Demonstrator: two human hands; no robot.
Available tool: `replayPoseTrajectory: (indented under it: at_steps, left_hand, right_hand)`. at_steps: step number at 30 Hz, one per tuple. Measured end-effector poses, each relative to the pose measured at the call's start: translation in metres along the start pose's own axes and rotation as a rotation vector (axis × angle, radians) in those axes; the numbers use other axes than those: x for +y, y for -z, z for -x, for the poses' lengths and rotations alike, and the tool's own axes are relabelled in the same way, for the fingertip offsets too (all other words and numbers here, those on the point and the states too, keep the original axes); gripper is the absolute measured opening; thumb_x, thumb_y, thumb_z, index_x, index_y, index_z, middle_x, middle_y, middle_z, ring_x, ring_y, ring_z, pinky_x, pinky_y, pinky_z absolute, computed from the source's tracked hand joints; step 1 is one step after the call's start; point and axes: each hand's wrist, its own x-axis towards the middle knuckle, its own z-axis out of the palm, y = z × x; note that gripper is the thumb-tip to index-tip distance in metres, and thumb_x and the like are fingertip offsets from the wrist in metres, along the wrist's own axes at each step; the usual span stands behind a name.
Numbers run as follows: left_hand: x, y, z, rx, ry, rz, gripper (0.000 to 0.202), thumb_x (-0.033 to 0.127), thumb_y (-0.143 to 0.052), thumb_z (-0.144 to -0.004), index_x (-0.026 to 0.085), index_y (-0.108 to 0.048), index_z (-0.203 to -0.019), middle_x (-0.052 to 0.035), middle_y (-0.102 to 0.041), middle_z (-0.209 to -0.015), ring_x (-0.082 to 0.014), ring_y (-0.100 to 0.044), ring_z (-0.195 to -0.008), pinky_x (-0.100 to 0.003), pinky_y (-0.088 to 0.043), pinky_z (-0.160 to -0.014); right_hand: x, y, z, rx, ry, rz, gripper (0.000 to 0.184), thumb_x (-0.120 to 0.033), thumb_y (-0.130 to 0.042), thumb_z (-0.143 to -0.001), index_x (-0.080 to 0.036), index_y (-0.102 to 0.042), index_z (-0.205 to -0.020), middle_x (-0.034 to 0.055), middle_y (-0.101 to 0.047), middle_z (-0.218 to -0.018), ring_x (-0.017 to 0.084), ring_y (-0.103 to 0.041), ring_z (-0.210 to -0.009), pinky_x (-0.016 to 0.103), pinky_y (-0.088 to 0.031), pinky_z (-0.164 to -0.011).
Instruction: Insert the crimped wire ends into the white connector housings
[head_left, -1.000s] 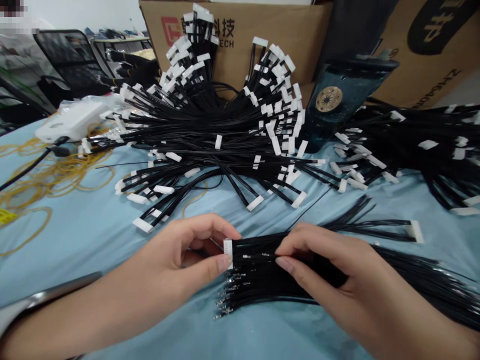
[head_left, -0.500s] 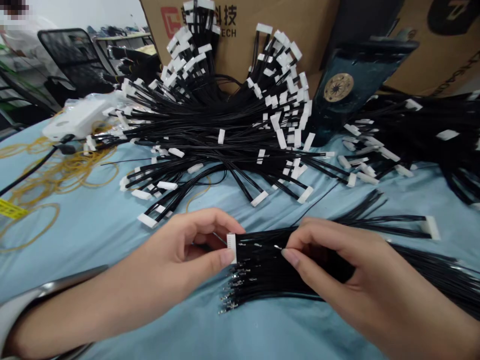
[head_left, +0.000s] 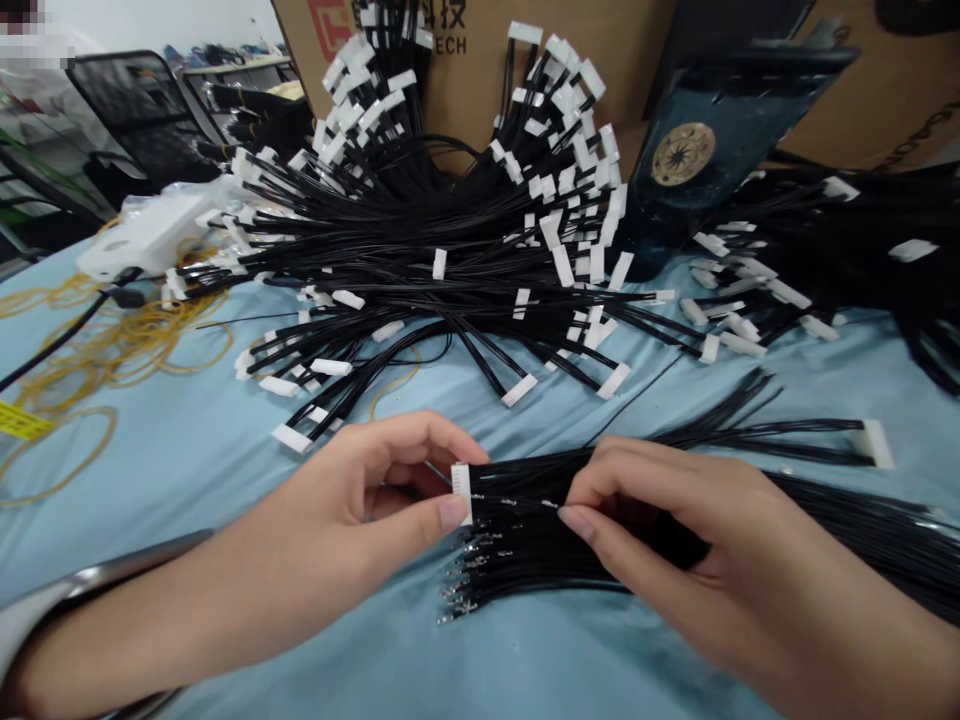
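My left hand (head_left: 375,490) pinches a white multi-pin connector housing (head_left: 461,493) between thumb and forefinger. A flat bundle of black wires (head_left: 525,560) runs from that housing, and its loose ends carry small metal crimp terminals (head_left: 469,575) fanned out on the cloth. My right hand (head_left: 660,525) grips the bundle just right of the housing, with its fingertips on the wires near a few terminals. Behind the bundle, more black wires end in another white connector (head_left: 874,444).
A big heap of black harnesses with white connectors (head_left: 435,240) lies beyond my hands on the blue cloth (head_left: 150,480). Yellow rubber bands (head_left: 127,350) and a white bagged box (head_left: 146,235) lie left. Cardboard boxes (head_left: 480,80) and a dark emblem-marked object (head_left: 682,155) stand behind.
The view has tilted, so the heap sits higher in the frame. Both hands keep their hold on the connector and wires, shifting only slightly.
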Motion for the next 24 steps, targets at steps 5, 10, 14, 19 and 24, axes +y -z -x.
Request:
replayPoseTrajectory:
  at_steps: [5, 10, 14, 19, 24]
  left_hand:
    - [0.004, 0.0, 0.0, 0.009, 0.017, -0.021, 0.014, 0.023, -0.069, -0.085, 0.028, -0.071, -0.097, 0.0086, -0.069, -0.078, -0.0088, -0.065, -0.073, -0.01, -0.051, -0.064]
    - [0.004, -0.001, 0.002, -0.006, -0.027, -0.012, 0.011, 0.023, -0.07, -0.087, 0.029, -0.072, -0.096, 0.0089, -0.07, -0.078, -0.0087, -0.066, -0.073, -0.009, -0.051, -0.064]
    - [0.001, -0.003, 0.002, -0.009, -0.06, -0.04, 0.013, 0.022, -0.07, -0.088, 0.032, -0.073, -0.097, 0.0097, -0.071, -0.079, -0.0085, -0.066, -0.075, -0.009, -0.049, -0.062]
    - [-0.002, -0.007, 0.006, 0.003, -0.067, -0.095, 0.014, 0.023, -0.07, -0.088, 0.033, -0.073, -0.097, 0.0103, -0.073, -0.082, -0.0092, -0.067, -0.077, -0.01, -0.052, -0.066]
    - [-0.001, -0.008, 0.006, 0.038, -0.088, -0.138, 0.017, 0.02, -0.07, -0.087, 0.035, -0.074, -0.095, 0.0113, -0.074, -0.08, -0.0087, -0.068, -0.074, -0.009, -0.052, -0.065]
  right_hand:
    - [0.002, 0.002, -0.002, 0.002, 0.021, -0.011, 0.022, -0.01, -0.051, -0.086, -0.022, -0.059, -0.07, -0.0042, -0.062, -0.064, 0.007, -0.053, -0.049, 0.014, -0.038, -0.039]
    - [0.004, 0.001, -0.002, -0.037, 0.003, -0.011, 0.022, -0.01, -0.051, -0.088, -0.022, -0.058, -0.071, -0.0047, -0.059, -0.063, 0.007, -0.052, -0.048, 0.014, -0.034, -0.036]
    - [0.003, -0.002, 0.0, -0.081, 0.044, 0.024, 0.02, -0.008, -0.05, -0.088, -0.021, -0.058, -0.075, -0.0036, -0.062, -0.069, 0.008, -0.055, -0.053, 0.016, -0.04, -0.041]
    - [0.005, -0.011, 0.002, -0.041, 0.155, 0.145, 0.022, -0.009, -0.046, -0.093, -0.018, -0.061, -0.08, -0.0006, -0.062, -0.072, 0.013, -0.059, -0.061, 0.024, -0.049, -0.055]
    - [0.009, -0.017, 0.003, -0.004, 0.227, 0.19, 0.028, -0.01, -0.043, -0.096, -0.016, -0.063, -0.079, 0.0009, -0.062, -0.071, 0.015, -0.059, -0.061, 0.026, -0.05, -0.057]
